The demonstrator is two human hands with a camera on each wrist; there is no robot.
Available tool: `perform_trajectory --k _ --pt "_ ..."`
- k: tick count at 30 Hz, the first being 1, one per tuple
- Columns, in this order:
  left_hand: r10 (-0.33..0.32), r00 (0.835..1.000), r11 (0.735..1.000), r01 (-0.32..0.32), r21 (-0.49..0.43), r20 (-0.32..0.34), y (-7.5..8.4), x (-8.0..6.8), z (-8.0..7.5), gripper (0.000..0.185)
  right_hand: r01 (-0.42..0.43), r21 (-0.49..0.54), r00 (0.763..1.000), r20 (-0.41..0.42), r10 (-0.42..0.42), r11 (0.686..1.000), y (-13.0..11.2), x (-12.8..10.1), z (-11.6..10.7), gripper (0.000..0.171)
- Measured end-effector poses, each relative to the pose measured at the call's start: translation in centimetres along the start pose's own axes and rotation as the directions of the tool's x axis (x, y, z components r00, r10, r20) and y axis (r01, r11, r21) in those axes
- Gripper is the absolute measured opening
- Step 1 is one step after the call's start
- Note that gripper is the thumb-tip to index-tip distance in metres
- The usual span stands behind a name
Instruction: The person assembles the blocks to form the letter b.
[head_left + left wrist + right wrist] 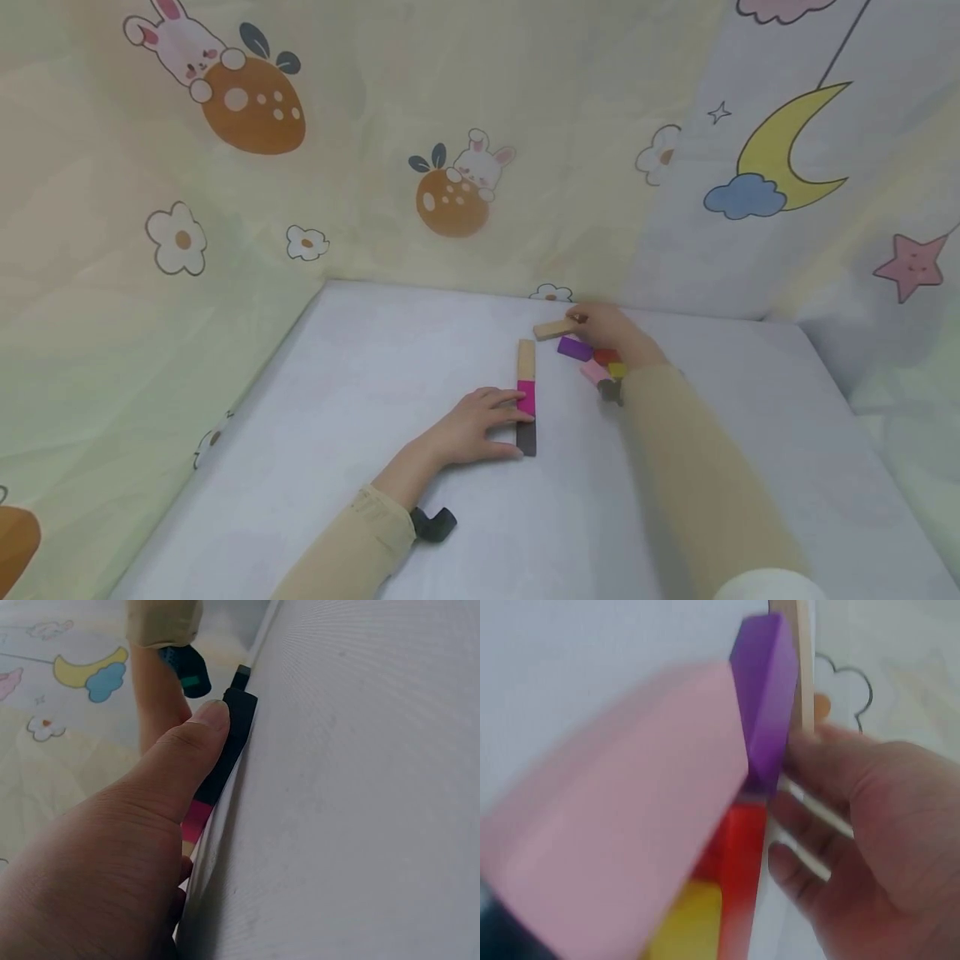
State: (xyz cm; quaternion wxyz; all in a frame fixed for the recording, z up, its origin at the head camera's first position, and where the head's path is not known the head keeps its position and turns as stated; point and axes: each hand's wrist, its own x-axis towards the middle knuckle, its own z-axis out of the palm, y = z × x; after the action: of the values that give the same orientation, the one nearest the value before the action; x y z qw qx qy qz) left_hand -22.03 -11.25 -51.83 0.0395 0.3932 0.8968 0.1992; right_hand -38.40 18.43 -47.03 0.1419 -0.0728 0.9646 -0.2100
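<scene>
I read the left hand (480,423) first: it lies flat on the pale grey table surface (360,392), fingers nearly straight, fingertips against the side of a row of three flat blocks laid end to end. In the left wrist view the thumb (201,739) presses the flank of the dark grey block (234,742), with the magenta block (196,817) next along. From the head view the row runs away from me: dark grey block (527,437) nearest, magenta block (527,397) in the middle, plain wooden block (527,359) farthest, each touching the next. The hand grips nothing; it only bears on the row from its left side.

The right hand (609,331) is farther out, near the back edge of the table. Its fingers are curled on one end of a second plain wooden block (553,329), which lies slanted, just beyond the far end of the row and apart from it. In the right wrist view the fingers (810,795) sit beside that wooden piece (804,667), though the frame is blurred and I cannot tell the exact pinch.

Under and beside the right wrist lies a small cluster of loose blocks: a purple block (575,348), a red block (604,357), a yellow block (617,369) and a pink block (596,372), close together, well to the right of the row.

Both arms wear beige sleeves (697,467). Cartoon-printed fabric walls (375,150) enclose the table.
</scene>
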Motion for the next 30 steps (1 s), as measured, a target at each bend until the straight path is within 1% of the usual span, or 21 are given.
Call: perform_trajectory --k 4,6,8,11,13,14,16,19,23,30 --pt "-0.001 1.000 1.000 0.001 0.006 0.001 0.3 0.1 -0.3 0.056 0.047 0.026 0.997 -0.066 -0.045 0.999 -0.6 -0.2 0.2 0.048" --pt "0.000 1.000 1.000 0.000 0.010 -0.001 0.3 0.1 -0.3 0.056 0.043 0.070 0.996 -0.077 -0.038 0.997 -0.9 -0.4 0.4 0.057" --pt "0.000 1.000 1.000 0.000 0.013 0.000 0.3 0.1 -0.3 0.056 0.022 0.131 0.997 -0.071 -0.012 0.991 -1.4 -0.7 0.6 0.072" --pt "-0.003 1.000 1.000 0.003 0.017 0.002 0.2 0.1 -0.2 0.056 -0.019 0.193 0.998 -0.053 0.030 0.981 -2.1 -1.1 1.0 0.097" --pt "-0.006 1.000 1.000 0.006 0.013 0.004 0.1 0.2 -0.1 0.056 -0.056 0.207 0.997 -0.047 0.067 0.977 -2.6 -1.3 1.2 0.109" --pt "-0.003 1.000 1.000 0.003 0.013 0.002 0.1 0.2 -0.1 0.056 -0.071 0.194 0.996 -0.047 0.081 0.978 -2.8 -1.4 1.2 0.112" --pt "-0.001 1.000 1.000 0.001 0.018 0.002 0.0 0.2 0.1 0.057 -0.116 0.178 0.991 -0.044 0.126 0.977 -3.3 -1.5 1.4 0.114" --pt "0.009 1.000 1.000 -0.009 0.022 -0.005 -0.1 0.1 0.2 0.056 -0.153 0.125 0.986 -0.049 0.160 0.980 -3.8 -1.4 1.6 0.111" --pt "0.018 1.000 0.999 -0.018 0.029 -0.013 -0.2 0.1 0.4 0.056 -0.166 0.063 0.983 -0.064 0.170 0.984 -4.2 -1.0 1.9 0.108" --pt "0.022 1.000 0.999 -0.021 0.033 -0.022 -0.3 0.1 0.4 0.055 -0.156 0.027 0.984 -0.085 0.158 0.987 -4.4 -0.7 2.3 0.109"
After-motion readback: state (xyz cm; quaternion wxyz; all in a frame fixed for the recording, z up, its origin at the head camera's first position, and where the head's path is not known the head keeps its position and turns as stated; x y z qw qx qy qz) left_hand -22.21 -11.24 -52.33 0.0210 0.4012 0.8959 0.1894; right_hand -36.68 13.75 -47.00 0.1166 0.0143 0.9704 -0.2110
